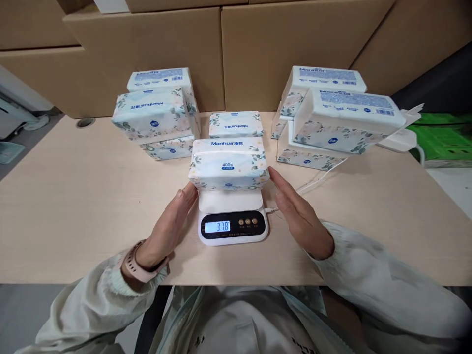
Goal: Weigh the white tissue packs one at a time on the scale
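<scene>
A white digital scale with a lit display reading 37.8 stands near the table's front edge. On its back part rests a tissue pack, printed with flowers and "Manhua". My left hand is at the pack's lower left corner, fingers extended and thumb up, holding nothing. At the lower right corner is my right hand, its fingers also stretched out, fingertips against or very near the pack. Another tissue pack lies directly behind the one on the scale.
Tissue packs are stacked at the back left and back right. A white cable runs from the scale to the right. Cardboard boxes line the back. Green crates stand at the far right.
</scene>
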